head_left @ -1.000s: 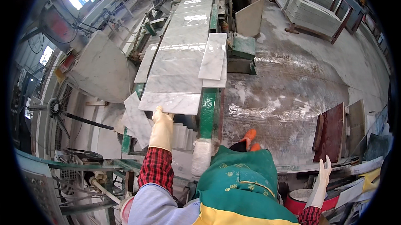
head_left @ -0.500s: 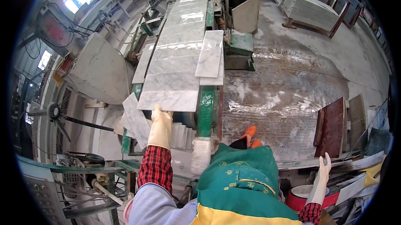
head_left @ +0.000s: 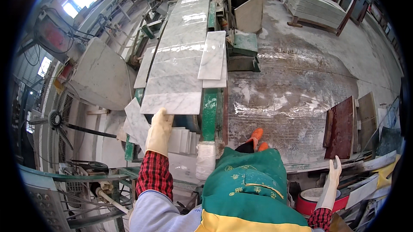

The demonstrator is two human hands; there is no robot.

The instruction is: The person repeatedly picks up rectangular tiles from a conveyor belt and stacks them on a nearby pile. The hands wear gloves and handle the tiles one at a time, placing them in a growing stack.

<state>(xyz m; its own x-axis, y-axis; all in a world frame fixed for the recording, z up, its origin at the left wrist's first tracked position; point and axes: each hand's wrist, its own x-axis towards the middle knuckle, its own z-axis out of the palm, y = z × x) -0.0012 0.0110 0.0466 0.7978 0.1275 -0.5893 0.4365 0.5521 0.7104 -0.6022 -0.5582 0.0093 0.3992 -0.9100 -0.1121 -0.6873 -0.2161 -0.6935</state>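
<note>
A green apron (head_left: 247,184) with a yellow lower band is seen nearest the camera, and red-checked sleeves are worn on both arms. The left hand (head_left: 159,129), in a pale glove, is laid flat with fingers extended against the near end of a long marble slab (head_left: 180,60); its fingertips are pressed to the slab's edge and nothing is clasped (the thumb cannot be made out clearly). The right hand (head_left: 331,182), also gloved, is held open and upright out to the right, away from the slab, with nothing in it. Just below the left hand, a stack of small marble pieces (head_left: 178,139) is seen under the slab's end, and a tilted tile (head_left: 137,122) is leaned beside it. The slab is carried on a green frame (head_left: 210,113) and runs away from the person toward the far machinery. A narrower marble strip (head_left: 213,57) is laid on the slab's right side. An orange shoe (head_left: 256,135) is visible on the wet floor (head_left: 297,81). Dark red slabs (head_left: 342,126) are leaned at the right. A fan (head_left: 53,120) is set at the left, and stacked slabs (head_left: 316,1) are stored far back.
</note>
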